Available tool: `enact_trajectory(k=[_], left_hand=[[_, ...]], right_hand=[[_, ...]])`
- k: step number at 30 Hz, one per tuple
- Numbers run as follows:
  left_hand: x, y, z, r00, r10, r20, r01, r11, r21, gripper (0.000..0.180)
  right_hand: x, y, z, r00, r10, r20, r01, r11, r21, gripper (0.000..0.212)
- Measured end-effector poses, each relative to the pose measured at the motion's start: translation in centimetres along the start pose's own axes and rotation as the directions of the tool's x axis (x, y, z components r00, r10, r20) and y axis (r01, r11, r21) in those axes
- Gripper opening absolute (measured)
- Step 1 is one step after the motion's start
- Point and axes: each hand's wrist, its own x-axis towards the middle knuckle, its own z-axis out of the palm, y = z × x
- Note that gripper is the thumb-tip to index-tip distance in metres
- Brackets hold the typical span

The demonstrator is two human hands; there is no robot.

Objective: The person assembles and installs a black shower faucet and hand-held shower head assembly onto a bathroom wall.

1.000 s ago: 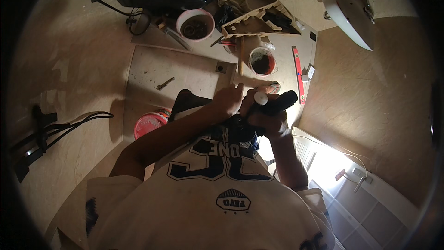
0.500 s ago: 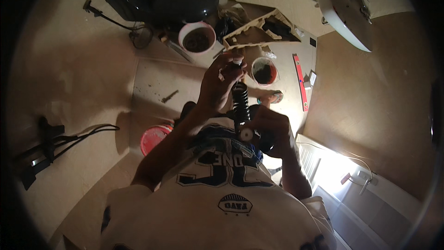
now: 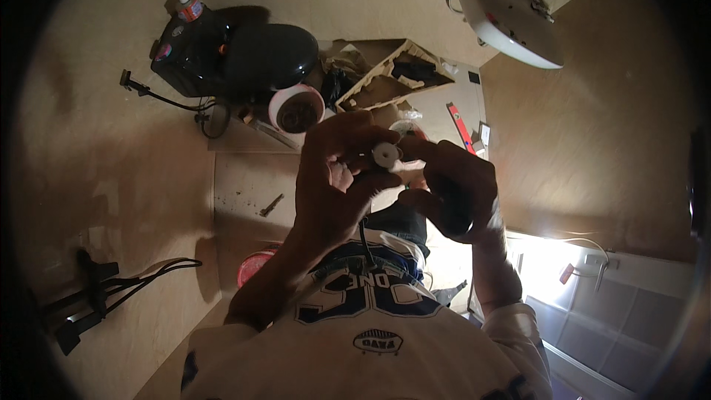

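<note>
- White cap (image 3: 384, 154), round with a small hole in its middle, is up in front of our chest, between our two hands and well above the floor.
- Our left hand (image 3: 329, 178) has its grip nearly closed: thumb and fingers pinch the cap at its edge, its round end facing us.
- Our right hand (image 3: 480, 181) has its grip curled around a dark cylinder (image 3: 449, 204), which lies against the palm; fingers hide much of it. The forefinger reaches out to the cap's side and seems to touch it.
- As far along as we can judge, the work in our hands is part way: cap and cylinder look apart, each in its own hand, neither set down nor fixed to anything. Whether the two belong together, we cannot tell.
- What looks done is little more than having both pieces in hand; the handling itself looks unfinished.
- Beyond our hands stand a black toilet (image 3: 274, 52) and a pale bucket (image 3: 283, 98) just beside it, with torn cardboard (image 3: 374, 90) to the right.
- Farther right, a red level (image 3: 461, 130) lies near the wall, and a white basin (image 3: 511, 30) shows above it.
</note>
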Motion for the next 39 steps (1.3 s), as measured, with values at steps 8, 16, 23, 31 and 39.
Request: enact_trajectory(k=[8, 16, 23, 31, 39], left_hand=[[-0.3, 1.9, 0.4, 1.0, 0.011, 0.023, -0.013, 0.997, 0.076, 0.061], [-0.1, 1.3, 1.2, 0.998, -0.06, -0.032, 0.058, 0.997, -0.055, 0.038], [2.2, 2.3, 2.8, 0.998, -0.058, 0.007, 0.057, 0.996, 0.074, 0.036], [7.1, 5.5, 7.0, 0.945, 0.242, 0.218, -0.274, 0.953, 0.132, 0.045], [8.2, 4.6, 6.2, 0.949, 0.052, 0.311, 0.024, 0.972, -0.234, 0.052]], right_hand=[[2.2, -0.9, 0.9, 0.959, -0.265, -0.105, 0.258, 0.963, -0.075, 0.029], [3.2, -2.1, -0.3, 0.959, -0.273, -0.073, 0.259, 0.953, -0.159, 0.029], [4.4, -3.7, -4.2, 0.973, -0.232, -0.005, 0.225, 0.95, -0.219, 0.032], [6.7, -7.9, -11.9, 0.971, -0.227, 0.072, 0.231, 0.829, -0.509, 0.054], [5.8, -8.9, -15.2, 0.95, 0.262, 0.168, -0.13, 0.824, -0.552, 0.058]])
